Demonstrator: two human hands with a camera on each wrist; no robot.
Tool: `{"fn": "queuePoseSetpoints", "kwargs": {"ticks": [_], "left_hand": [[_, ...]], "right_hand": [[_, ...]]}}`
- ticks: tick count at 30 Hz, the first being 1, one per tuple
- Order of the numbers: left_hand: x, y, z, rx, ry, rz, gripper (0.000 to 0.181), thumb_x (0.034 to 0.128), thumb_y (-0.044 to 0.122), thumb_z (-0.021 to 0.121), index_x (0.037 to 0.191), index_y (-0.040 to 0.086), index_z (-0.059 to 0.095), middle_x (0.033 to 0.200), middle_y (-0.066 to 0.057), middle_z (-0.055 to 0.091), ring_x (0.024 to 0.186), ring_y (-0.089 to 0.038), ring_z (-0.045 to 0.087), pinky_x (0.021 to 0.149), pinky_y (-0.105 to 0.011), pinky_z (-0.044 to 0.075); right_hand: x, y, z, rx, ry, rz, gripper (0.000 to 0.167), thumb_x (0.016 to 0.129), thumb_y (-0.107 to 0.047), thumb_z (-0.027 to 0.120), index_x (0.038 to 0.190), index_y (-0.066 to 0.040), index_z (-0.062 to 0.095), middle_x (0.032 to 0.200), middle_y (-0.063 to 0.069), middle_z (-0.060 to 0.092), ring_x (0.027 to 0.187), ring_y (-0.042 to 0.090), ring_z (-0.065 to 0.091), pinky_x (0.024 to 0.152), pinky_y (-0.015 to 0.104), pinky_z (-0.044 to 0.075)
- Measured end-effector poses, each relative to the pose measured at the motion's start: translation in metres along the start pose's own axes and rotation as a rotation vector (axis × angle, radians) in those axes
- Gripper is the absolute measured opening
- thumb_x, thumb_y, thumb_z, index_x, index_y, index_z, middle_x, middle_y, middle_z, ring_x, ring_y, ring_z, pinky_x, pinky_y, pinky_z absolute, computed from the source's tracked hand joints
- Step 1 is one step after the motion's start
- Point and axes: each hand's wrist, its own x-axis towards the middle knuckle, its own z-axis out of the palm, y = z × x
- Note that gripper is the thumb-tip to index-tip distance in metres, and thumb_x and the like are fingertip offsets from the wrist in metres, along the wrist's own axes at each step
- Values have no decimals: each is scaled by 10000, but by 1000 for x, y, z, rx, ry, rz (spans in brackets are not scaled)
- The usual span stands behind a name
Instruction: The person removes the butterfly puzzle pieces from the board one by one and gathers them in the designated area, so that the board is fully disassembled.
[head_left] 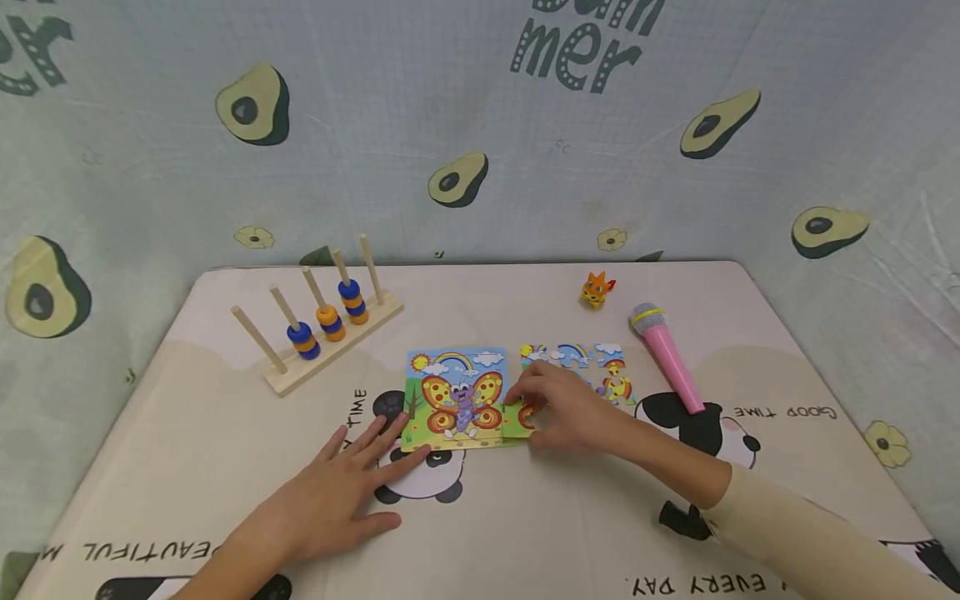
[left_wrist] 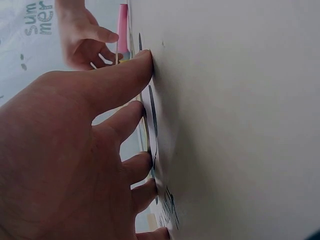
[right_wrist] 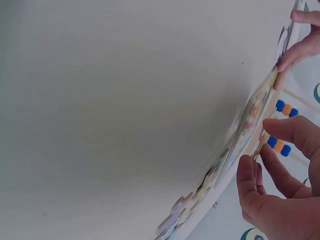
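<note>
A butterfly picture puzzle board (head_left: 463, 400) lies on the table in the head view. My left hand (head_left: 330, 487) rests beside it with spread fingers, the fingertips at the board's lower left corner. Just right of the board, my right hand (head_left: 564, 408) pinches a puzzle piece (head_left: 516, 420), green with a red curl, between thumb and fingers. In the right wrist view that piece (right_wrist: 259, 147) shows edge-on, raised off the table. Several loose puzzle pieces (head_left: 615, 385) lie behind and right of the right hand, which partly hides them.
At the back left stands a wooden peg rack (head_left: 337, 342) with blue and orange beads. A small orange toy figure (head_left: 597, 290) and a pink toy microphone (head_left: 671, 358) are at the back right. The tablecloth (head_left: 525, 525) has panda prints.
</note>
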Motion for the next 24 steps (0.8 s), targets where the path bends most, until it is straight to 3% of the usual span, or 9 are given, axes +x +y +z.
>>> {"fn": "queuePoseSetpoints", "kwargs": {"ticks": [24], "left_hand": [[-1,-1,2,-9,0,1,743,948,534,687,1608,443,356,1758,-61,166,1607,-403,183,1191,-773,182]], "right_hand": [[-20,16,0,10,-43,35,460,746,13,798,1179,-133,751,1148,-16,587,969,120,588,811,253,533]]}}
